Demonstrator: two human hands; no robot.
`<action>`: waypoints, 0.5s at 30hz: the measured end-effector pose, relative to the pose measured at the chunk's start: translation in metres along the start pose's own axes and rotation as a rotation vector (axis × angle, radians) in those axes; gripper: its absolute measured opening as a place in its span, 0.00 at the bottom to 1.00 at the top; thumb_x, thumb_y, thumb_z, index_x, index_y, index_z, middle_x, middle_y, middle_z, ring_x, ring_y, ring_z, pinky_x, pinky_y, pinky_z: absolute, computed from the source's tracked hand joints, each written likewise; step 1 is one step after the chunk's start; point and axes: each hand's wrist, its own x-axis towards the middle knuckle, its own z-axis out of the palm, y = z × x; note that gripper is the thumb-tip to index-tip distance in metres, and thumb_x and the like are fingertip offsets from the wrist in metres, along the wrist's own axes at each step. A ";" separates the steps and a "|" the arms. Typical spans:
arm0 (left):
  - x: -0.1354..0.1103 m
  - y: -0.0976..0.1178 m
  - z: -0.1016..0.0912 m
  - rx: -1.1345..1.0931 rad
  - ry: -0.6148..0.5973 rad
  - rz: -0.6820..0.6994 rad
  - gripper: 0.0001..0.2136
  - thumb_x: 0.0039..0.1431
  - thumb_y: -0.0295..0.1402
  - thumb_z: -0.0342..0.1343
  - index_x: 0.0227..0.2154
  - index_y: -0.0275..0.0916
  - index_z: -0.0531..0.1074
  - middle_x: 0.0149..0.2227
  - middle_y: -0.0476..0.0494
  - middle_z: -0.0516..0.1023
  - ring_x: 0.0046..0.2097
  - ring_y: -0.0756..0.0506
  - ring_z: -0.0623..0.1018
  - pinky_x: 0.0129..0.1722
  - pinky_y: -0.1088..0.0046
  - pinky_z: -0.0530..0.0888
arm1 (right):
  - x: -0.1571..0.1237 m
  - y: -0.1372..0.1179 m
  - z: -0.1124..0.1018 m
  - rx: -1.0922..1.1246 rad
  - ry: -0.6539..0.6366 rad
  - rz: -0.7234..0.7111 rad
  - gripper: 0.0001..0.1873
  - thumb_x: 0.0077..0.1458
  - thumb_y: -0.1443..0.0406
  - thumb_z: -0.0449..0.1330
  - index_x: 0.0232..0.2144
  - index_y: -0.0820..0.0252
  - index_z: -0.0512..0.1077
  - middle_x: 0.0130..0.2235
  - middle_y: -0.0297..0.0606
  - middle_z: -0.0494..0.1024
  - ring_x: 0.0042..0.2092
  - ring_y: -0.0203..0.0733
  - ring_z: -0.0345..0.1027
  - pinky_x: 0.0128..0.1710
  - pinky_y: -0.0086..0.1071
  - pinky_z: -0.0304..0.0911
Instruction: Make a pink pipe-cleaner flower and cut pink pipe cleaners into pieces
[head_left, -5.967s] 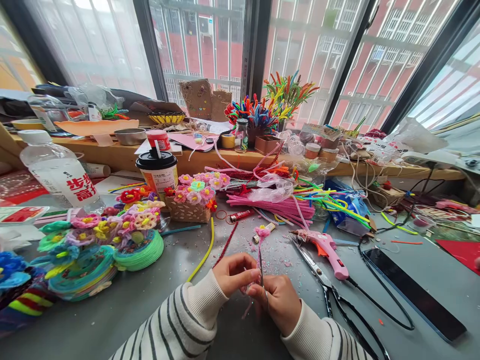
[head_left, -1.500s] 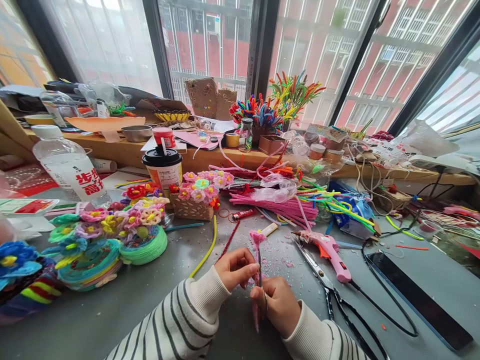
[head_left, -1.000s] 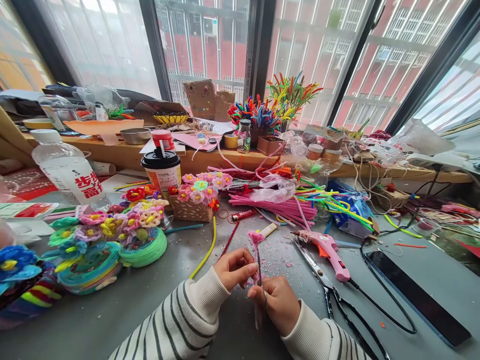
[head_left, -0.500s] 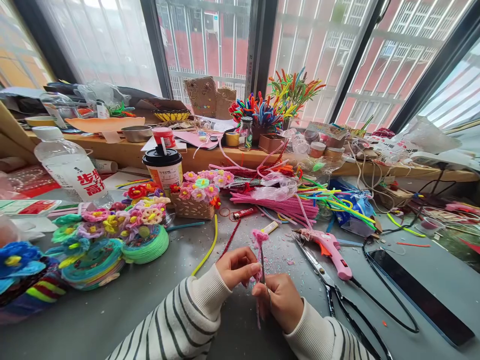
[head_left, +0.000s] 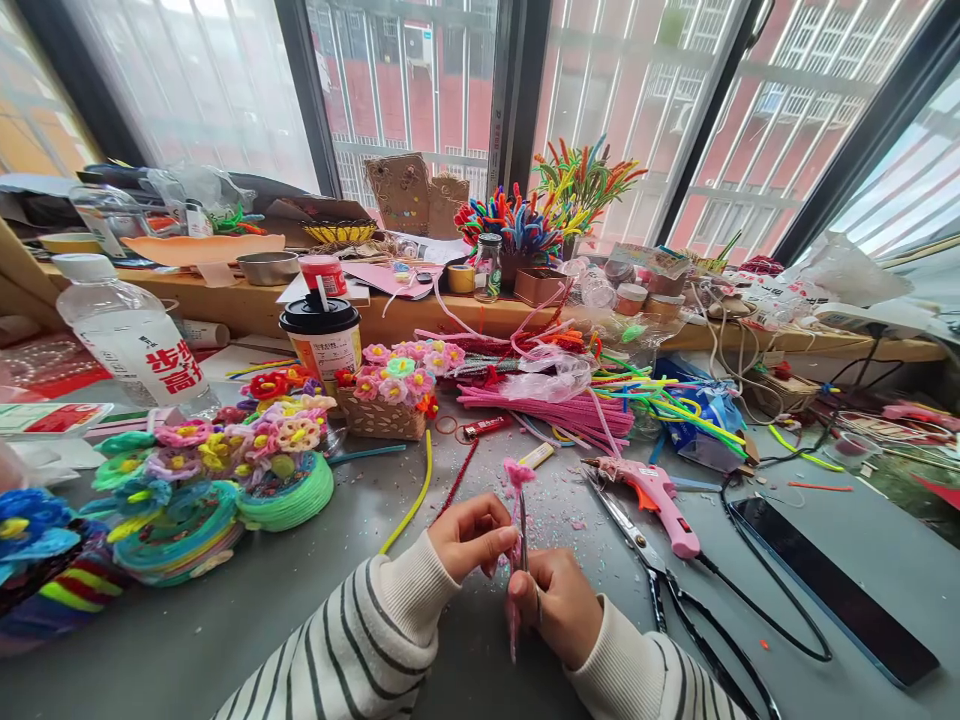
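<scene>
Over the middle of the desk, my left hand (head_left: 475, 540) pinches a fuzzy pink pipe cleaner (head_left: 513, 622). Its strand hangs down between my hands. A small ruffled pink tuft (head_left: 518, 472) stands above my fingers, seemingly at its upper end. Closed around small metal scissors (head_left: 523, 525), my right hand (head_left: 561, 603) has a finger loop showing by the thumb. The blades point up alongside the pink strand, close to the left fingertips. Whether they touch the strand is hard to make out.
Large black-handled scissors (head_left: 651, 560), a pink glue gun (head_left: 660, 497) with its cord, and a phone (head_left: 832, 585) lie to the right. Pipe-cleaner flower pots (head_left: 289, 495) and a water bottle (head_left: 135, 335) stand left. Pink pipe cleaners (head_left: 544, 412) lie behind my hands.
The view has shifted slightly. My right thumb has moved a little, and the scissors stand at a slightly different angle beside the strand. My left hand keeps its pinch.
</scene>
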 end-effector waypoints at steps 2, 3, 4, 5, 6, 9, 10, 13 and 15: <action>0.000 0.000 0.000 -0.003 -0.003 0.004 0.13 0.40 0.37 0.55 0.17 0.34 0.59 0.15 0.54 0.64 0.15 0.58 0.61 0.14 0.83 0.57 | 0.000 0.000 0.000 -0.029 0.016 -0.008 0.36 0.38 0.39 0.34 0.05 0.62 0.55 0.09 0.30 0.52 0.14 0.28 0.47 0.14 0.25 0.43; 0.000 0.000 0.000 -0.002 -0.005 0.005 0.13 0.40 0.37 0.55 0.17 0.34 0.59 0.15 0.54 0.63 0.15 0.58 0.61 0.14 0.83 0.57 | 0.000 0.000 -0.001 -0.044 0.024 -0.014 0.35 0.38 0.39 0.33 0.05 0.62 0.55 0.09 0.30 0.52 0.14 0.28 0.47 0.14 0.25 0.43; -0.001 0.001 0.001 -0.001 -0.008 0.005 0.12 0.40 0.37 0.55 0.17 0.34 0.59 0.15 0.55 0.63 0.15 0.58 0.61 0.14 0.83 0.57 | 0.000 0.000 -0.001 -0.054 0.030 -0.020 0.35 0.39 0.40 0.33 0.05 0.63 0.55 0.09 0.30 0.52 0.15 0.28 0.47 0.14 0.25 0.43; -0.001 0.001 0.001 -0.001 -0.011 0.005 0.12 0.40 0.37 0.55 0.17 0.33 0.59 0.15 0.55 0.63 0.15 0.58 0.61 0.14 0.83 0.57 | 0.000 -0.001 -0.001 -0.062 0.033 -0.026 0.36 0.39 0.40 0.33 0.05 0.63 0.55 0.10 0.30 0.52 0.15 0.28 0.47 0.15 0.25 0.44; -0.001 0.001 0.001 -0.001 -0.014 0.005 0.12 0.40 0.37 0.55 0.17 0.33 0.60 0.15 0.55 0.63 0.15 0.58 0.61 0.14 0.83 0.57 | 0.000 -0.001 -0.002 -0.068 0.036 -0.032 0.36 0.39 0.40 0.33 0.05 0.63 0.55 0.10 0.30 0.53 0.15 0.29 0.48 0.15 0.25 0.44; -0.001 0.002 0.002 -0.003 -0.018 -0.004 0.12 0.40 0.37 0.55 0.17 0.33 0.60 0.15 0.55 0.63 0.15 0.58 0.62 0.14 0.83 0.57 | 0.000 -0.003 -0.003 -0.085 0.029 -0.034 0.36 0.39 0.40 0.33 0.05 0.63 0.55 0.10 0.30 0.52 0.15 0.28 0.47 0.15 0.24 0.44; -0.001 0.002 0.002 -0.003 -0.018 -0.008 0.12 0.39 0.37 0.55 0.17 0.33 0.60 0.15 0.55 0.63 0.15 0.58 0.62 0.14 0.83 0.57 | 0.000 -0.003 -0.003 -0.090 0.028 -0.030 0.36 0.39 0.40 0.33 0.05 0.63 0.55 0.10 0.30 0.52 0.15 0.28 0.47 0.15 0.25 0.44; -0.001 0.002 0.002 0.003 -0.022 -0.012 0.12 0.39 0.37 0.55 0.17 0.33 0.60 0.15 0.54 0.63 0.15 0.58 0.62 0.14 0.83 0.57 | 0.001 -0.003 -0.003 -0.104 0.031 -0.014 0.36 0.39 0.40 0.33 0.05 0.63 0.55 0.10 0.30 0.53 0.15 0.28 0.47 0.15 0.25 0.44; -0.001 0.002 0.002 0.001 -0.029 -0.014 0.12 0.39 0.37 0.55 0.17 0.33 0.60 0.15 0.54 0.63 0.15 0.58 0.62 0.14 0.83 0.58 | 0.001 -0.003 -0.003 -0.107 0.033 -0.012 0.36 0.39 0.40 0.34 0.05 0.63 0.55 0.10 0.31 0.53 0.15 0.29 0.47 0.15 0.25 0.44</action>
